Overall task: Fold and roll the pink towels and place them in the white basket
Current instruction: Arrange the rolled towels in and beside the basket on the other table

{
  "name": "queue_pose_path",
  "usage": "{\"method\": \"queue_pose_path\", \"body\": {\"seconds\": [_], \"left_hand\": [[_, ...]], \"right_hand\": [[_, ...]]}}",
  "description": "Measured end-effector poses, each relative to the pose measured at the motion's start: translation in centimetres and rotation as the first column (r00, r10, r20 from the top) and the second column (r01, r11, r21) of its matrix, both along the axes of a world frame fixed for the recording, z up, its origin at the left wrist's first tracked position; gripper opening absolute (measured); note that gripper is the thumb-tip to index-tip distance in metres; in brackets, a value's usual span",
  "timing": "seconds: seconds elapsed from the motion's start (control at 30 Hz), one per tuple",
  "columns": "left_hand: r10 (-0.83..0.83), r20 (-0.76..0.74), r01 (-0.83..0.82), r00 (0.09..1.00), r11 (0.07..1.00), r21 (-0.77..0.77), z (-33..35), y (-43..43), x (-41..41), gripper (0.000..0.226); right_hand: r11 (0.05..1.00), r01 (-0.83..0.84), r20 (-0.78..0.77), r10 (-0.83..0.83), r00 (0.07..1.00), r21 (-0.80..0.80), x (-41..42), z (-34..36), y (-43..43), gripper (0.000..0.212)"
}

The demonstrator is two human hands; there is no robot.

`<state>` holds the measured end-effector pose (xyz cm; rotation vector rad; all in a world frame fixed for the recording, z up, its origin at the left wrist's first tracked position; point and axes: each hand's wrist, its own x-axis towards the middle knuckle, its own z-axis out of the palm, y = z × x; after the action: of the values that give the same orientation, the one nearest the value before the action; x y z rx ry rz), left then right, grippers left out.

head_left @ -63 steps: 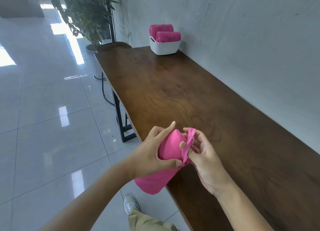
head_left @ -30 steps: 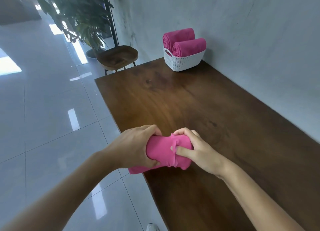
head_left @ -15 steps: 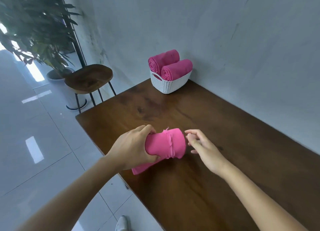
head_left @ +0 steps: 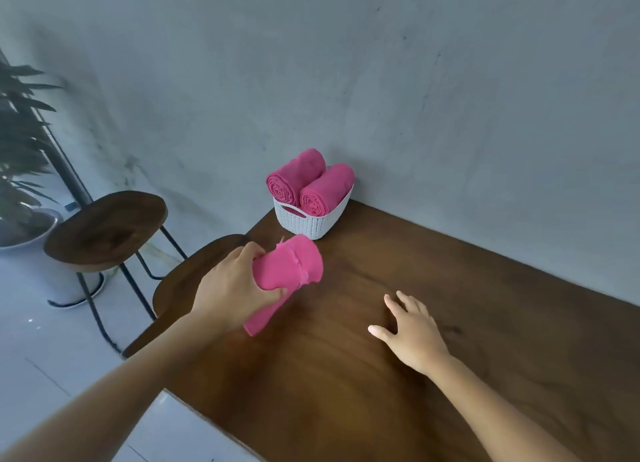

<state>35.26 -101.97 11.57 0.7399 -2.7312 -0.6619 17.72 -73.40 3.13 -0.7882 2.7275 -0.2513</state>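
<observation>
The right hand (head_left: 412, 330) lies flat with fingers spread on the dark wooden table (head_left: 485, 323). The left hand (head_left: 235, 285) grips a rolled pink towel (head_left: 289, 271) — just before the white woven basket (head_left: 311, 221), which holds two rolled pink towels (head_left: 311, 179) against the grey wall (head_left: 346, 63).

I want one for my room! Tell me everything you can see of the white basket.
The white basket is small and oval, with a knit-like pattern on its wall, probably plastic, and a handle slot at its near end. It stands upright at the far corner of the wooden table, by the wall. Two rolled pink towels lie in it side by side, rising above the rim. A third roll, gripped by the left hand, is in front; touching or not, I cannot tell.
</observation>
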Motion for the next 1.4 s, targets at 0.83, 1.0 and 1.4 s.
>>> {"method": "queue_pose_path", "body": {"seconds": [0.83,1.0,1.4], "left_hand": [[0.148,-0.075,-0.147,0.986,0.989,0.015,7.4,-6.3,-25.3,0.067],[0.114,-0.102,-0.116,0.988,0.993,-0.019,7.3,-7.6,-24.3,0.065],[0.109,-0.188,-0.093,0.976,0.991,0.091,4.4,-10.7,-19.7,0.076]], "right_hand": [[0.994,0.106,0.068,-0.106,0.992,-0.004,0.1,1.1,-1.3,0.079],[0.997,0.082,0.069,-0.083,0.994,0.015,0.5,0.8,-1.1,0.077],[0.994,0.108,0.082,-0.109,0.991,0.018,0.1,1.3,-2.5,0.074]]}}
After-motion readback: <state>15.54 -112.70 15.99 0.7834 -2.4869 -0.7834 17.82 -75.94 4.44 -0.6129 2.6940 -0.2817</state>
